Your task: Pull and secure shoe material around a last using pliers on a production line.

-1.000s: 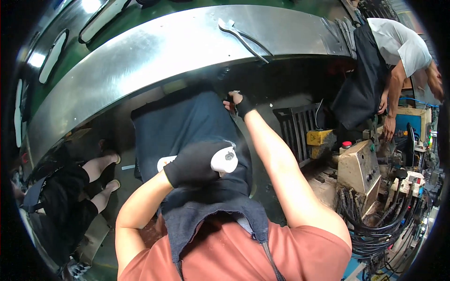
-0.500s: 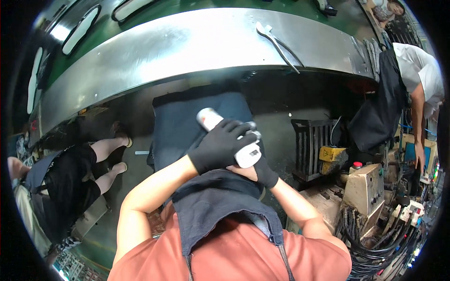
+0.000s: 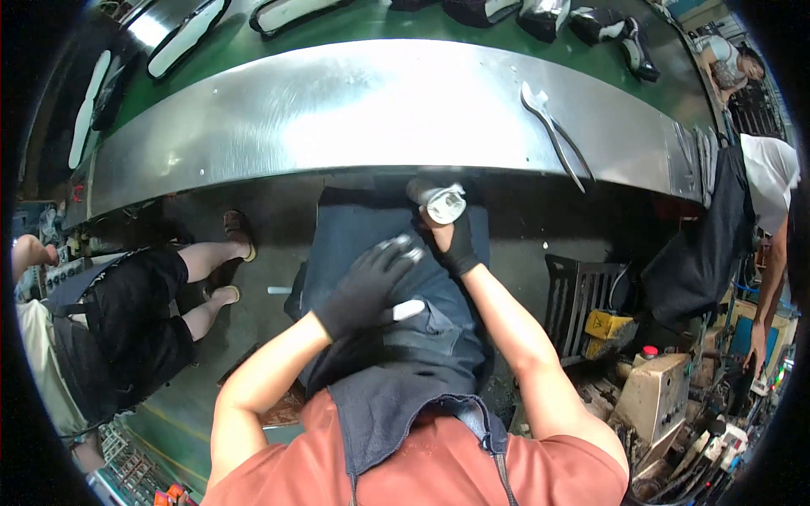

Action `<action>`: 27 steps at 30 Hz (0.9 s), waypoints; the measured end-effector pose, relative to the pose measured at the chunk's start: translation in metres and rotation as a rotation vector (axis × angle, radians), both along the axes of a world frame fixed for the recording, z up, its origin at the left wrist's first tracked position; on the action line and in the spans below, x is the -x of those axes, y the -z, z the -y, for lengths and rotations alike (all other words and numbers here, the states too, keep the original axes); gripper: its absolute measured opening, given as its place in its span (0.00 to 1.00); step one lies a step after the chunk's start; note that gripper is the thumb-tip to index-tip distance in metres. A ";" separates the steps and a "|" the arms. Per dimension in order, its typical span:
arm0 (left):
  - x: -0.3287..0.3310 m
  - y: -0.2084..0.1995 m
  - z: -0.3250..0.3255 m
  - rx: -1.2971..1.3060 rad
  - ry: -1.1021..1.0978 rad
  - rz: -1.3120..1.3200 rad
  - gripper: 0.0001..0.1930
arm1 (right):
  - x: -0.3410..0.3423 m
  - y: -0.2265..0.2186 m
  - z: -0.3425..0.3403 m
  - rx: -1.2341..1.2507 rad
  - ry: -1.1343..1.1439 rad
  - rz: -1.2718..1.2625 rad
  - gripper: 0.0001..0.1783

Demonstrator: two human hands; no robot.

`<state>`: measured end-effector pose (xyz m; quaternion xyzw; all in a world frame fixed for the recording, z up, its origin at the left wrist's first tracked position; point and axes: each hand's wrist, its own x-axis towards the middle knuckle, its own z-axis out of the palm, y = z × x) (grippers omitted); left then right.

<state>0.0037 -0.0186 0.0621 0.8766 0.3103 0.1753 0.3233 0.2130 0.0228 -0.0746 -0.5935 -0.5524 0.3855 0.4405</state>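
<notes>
My right hand (image 3: 456,242), in a black glove, grips a white cylindrical object (image 3: 445,204) just short of the metal table's near edge. The object's near end looks crumpled; its exact kind I cannot make out. My left hand (image 3: 367,282), also in a black glove, is apart from it over the dark apron (image 3: 346,232) on my lap. Its fingers stretch forward with pale tips, and a white piece shows at the thumb. Nothing is visibly held in it.
A shiny metal table (image 3: 253,135) curves ahead, with long-handled pliers (image 3: 535,103) on its right. Beyond lies a green surface (image 3: 380,25) with several dark shoes (image 3: 639,51). A person (image 3: 126,295) is at left, another person's arm (image 3: 769,270) at right, near a control box (image 3: 654,396).
My hands have separated. My right hand has carried the white object forward to the table edge; my left has let go and drawn back. The view has shifted, showing more shoes.
</notes>
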 end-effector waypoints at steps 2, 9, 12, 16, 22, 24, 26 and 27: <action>0.030 0.024 0.004 0.009 -0.056 -0.239 0.38 | -0.003 0.041 -0.029 0.059 -0.087 0.121 0.17; 0.062 0.068 -0.005 0.076 -0.447 -0.302 0.32 | -0.047 0.121 -0.145 -0.007 -0.151 0.382 0.19; 0.057 0.077 -0.028 0.293 -0.482 -0.208 0.29 | -0.104 0.130 -0.108 -0.007 -0.169 0.422 0.19; 0.079 0.132 -0.027 0.436 -0.973 -0.199 0.23 | -0.158 0.128 -0.040 -0.022 -0.175 0.477 0.20; 0.061 0.118 -0.059 0.557 -0.982 -0.084 0.18 | -0.158 0.144 -0.020 -0.016 -0.120 0.578 0.21; 0.059 0.101 -0.069 0.029 -1.077 -0.130 0.15 | -0.160 0.148 -0.021 -0.020 -0.093 0.612 0.21; 0.137 0.138 -0.045 0.249 -1.350 -0.054 0.15 | -0.148 0.150 -0.016 -0.045 -0.084 0.612 0.22; 0.159 0.144 -0.027 0.233 -1.350 -0.053 0.15 | -0.151 0.151 -0.006 -0.051 -0.079 0.619 0.22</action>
